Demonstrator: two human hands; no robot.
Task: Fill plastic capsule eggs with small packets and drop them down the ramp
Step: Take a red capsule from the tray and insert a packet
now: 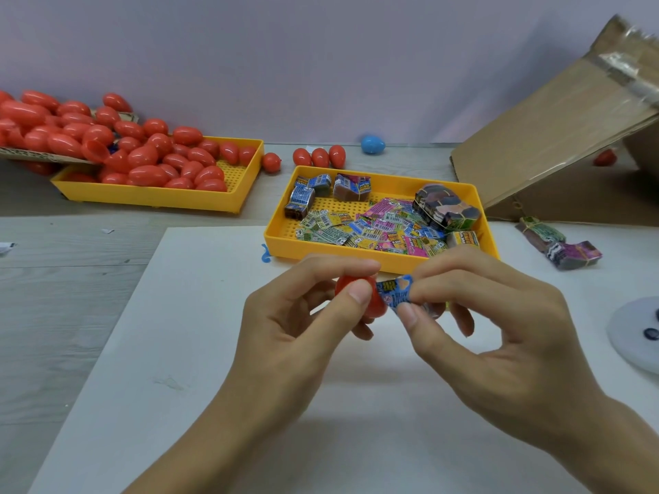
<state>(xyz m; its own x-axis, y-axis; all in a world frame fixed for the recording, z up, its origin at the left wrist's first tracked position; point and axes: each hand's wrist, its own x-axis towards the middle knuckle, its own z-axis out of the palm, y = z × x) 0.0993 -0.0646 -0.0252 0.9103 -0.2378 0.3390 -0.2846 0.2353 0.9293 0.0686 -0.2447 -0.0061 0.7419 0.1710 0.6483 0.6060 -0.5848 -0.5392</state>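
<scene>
My left hand (296,326) grips a red capsule egg (371,301) between thumb and fingers above the white board. My right hand (492,322) pinches a small blue packet (394,292) whose end touches the egg. Just beyond my hands stands a yellow tray (356,247) holding several loose packets (378,226) and banded bundles. A second yellow tray (149,197) at the back left is heaped with red eggs (149,155). The cardboard ramp (556,137) slopes up at the right.
Three red eggs (319,156) and a blue egg (372,144) lie by the back wall. Packet bundles (560,244) rest on the table right of the tray. A round grey object (638,333) sits at the right edge. A red egg (605,157) shows under the ramp.
</scene>
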